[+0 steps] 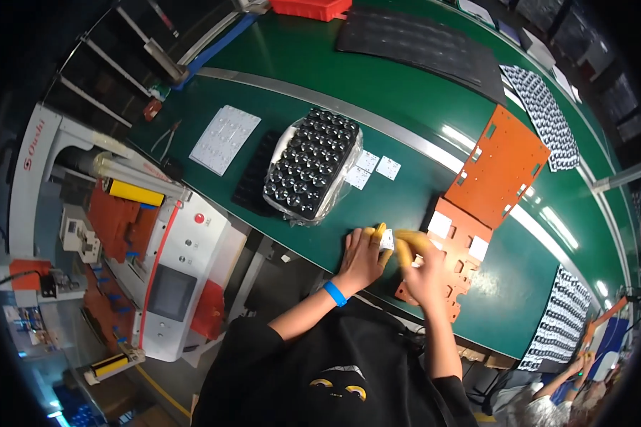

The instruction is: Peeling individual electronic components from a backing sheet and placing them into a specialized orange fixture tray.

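Observation:
Near the front edge of the green table, my left hand (363, 258) is closed on a small white circuit board (387, 240), with yellow finger covers on its fingertips. Close to the board's right side is my right hand (425, 269), also in yellow finger covers. Its fingers are blurred and bent toward the board; whether they touch it or hold anything is unclear. Beneath and beyond the right hand lies an orange fixture plate (464, 226) with cutouts. On it rest a white board (439, 225) and another white square (478, 248).
A black tray of clear round lenses (313, 164) sits in plastic wrap, with several small white boards (387, 168) beside it. Left are a white board sheet (225, 140) and pliers (166, 139). A larger orange plate (498, 165) lies right; a machine (174, 277) stands left.

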A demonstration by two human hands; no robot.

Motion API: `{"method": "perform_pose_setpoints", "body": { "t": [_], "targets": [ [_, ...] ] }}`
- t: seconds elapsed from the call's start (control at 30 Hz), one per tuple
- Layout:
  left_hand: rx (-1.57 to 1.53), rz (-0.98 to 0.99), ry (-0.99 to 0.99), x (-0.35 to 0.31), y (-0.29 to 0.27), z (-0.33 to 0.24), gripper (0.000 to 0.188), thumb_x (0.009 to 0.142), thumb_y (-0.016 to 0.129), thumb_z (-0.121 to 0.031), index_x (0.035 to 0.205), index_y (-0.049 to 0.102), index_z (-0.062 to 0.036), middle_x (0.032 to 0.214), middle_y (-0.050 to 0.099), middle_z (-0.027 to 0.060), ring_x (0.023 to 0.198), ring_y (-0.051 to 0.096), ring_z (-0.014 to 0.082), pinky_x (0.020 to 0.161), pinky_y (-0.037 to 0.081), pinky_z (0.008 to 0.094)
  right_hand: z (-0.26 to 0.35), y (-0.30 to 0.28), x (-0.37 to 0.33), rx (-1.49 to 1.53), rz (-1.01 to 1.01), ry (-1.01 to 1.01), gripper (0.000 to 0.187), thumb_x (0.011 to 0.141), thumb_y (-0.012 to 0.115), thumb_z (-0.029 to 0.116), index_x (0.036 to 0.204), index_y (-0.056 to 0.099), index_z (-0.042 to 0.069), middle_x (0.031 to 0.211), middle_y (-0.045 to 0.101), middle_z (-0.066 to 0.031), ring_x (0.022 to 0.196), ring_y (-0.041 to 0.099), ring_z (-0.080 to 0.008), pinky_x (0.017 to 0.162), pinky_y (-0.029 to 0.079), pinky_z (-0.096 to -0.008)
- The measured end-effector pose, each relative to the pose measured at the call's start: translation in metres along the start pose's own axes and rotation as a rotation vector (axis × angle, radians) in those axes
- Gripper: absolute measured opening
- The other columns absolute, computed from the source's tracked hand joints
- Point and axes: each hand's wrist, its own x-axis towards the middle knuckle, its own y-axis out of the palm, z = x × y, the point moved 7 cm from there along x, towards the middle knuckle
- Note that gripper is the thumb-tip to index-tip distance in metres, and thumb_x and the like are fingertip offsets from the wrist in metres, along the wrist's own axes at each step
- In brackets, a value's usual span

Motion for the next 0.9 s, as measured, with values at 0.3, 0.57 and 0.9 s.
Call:
{"method": "perform_pose_setpoints", "body": {
  "t": [0.3, 0.57, 0.9],
  "targets": [
    [-0.407, -0.078, -0.043, 0.006, -0.002, 0.01, 0.034, 0.085, 0.062, -0.024, 0.113, 0.056, -0.0047, 0.108, 0.059, 0.0143, 0.107, 0.053, 0.0323, 0.086, 0.039, 0.0458, 0.058, 0.098, 0.075, -0.296, 0.213, -0.291, 0.037, 0.082, 0.069, 0.007, 0.118, 0.062, 0.001, 0.096, 0.061, -0.016, 0.076, 0.066, -0.0338, 0.064, 0.054, -0.04],
    [-0.222, 0.045, 0.073, -0.005, 0.009, 0.011, 0.03, 0.085, 0.059, -0.019, 0.11, 0.056, -0.0019, 0.102, 0.061, 0.0178, 0.103, 0.058, 0.0341, 0.084, 0.044, 0.0452, 0.065, 0.116, 0.082, -0.435, 0.153, -0.479, 0.019, 0.082, 0.071, 0.009, 0.099, 0.067, 0.001, 0.092, 0.061, -0.0128, 0.066, 0.064, -0.0333, 0.055, 0.053, -0.0402],
    [-0.503, -0.001, -0.053, -0.001, -0.003, 0.016, 0.053, 0.083, 0.064, -0.021, 0.129, 0.049, -0.0021, 0.124, 0.056, 0.0192, 0.121, 0.05, 0.0343, 0.097, 0.04, 0.0443, 0.065, 0.112, 0.075, -0.343, 0.084, -0.467, 0.018, 0.082, 0.067, 0.005, 0.098, 0.062, -0.001, 0.097, 0.056, -0.0154, 0.074, 0.063, -0.0362, 0.06, 0.053, -0.0426]
  ]
}}
